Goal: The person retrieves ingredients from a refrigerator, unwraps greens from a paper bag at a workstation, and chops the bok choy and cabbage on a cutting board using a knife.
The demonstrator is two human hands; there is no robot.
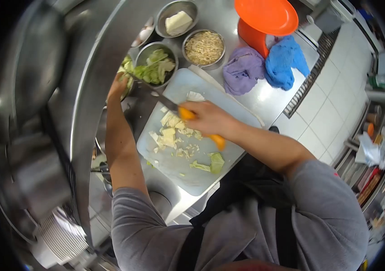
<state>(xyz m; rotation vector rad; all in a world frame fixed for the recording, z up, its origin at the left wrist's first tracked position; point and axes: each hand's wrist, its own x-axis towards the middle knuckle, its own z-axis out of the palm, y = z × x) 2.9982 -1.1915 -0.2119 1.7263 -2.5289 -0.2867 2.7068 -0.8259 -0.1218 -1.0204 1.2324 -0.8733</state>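
Note:
My right hand is wrapped round the orange handle of a knife, above the white cutting board. The blade points up and left, toward the metal bowl of leafy greens. Chopped pale cabbage is spread over the board, with a green leaf piece near its lower edge. My left hand is left of the bowl, closed against light green leaves; its fingertips are partly hidden.
Behind the board stand a bowl with a white block and a bowl of bean sprouts. Purple cloth, blue cloth and an orange container lie beyond the right side. Stacked white dishes are lower left.

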